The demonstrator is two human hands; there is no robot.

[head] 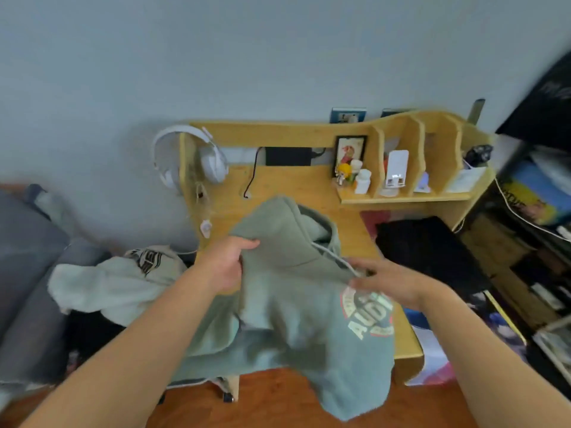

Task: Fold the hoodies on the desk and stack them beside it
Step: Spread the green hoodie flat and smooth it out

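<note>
wooden worktop [309, 183] under a grey wall: green hoodie [296, 304] drapes over its near edge, unfolded. left hand [227, 264] grips the shoulder; right hand [386, 282] pinches near the collar. next, likely spreading it flat. black hoodie [426, 251] waits farther right.

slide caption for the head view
Both hands gather a green hoodie over a wooden desk.
</note>
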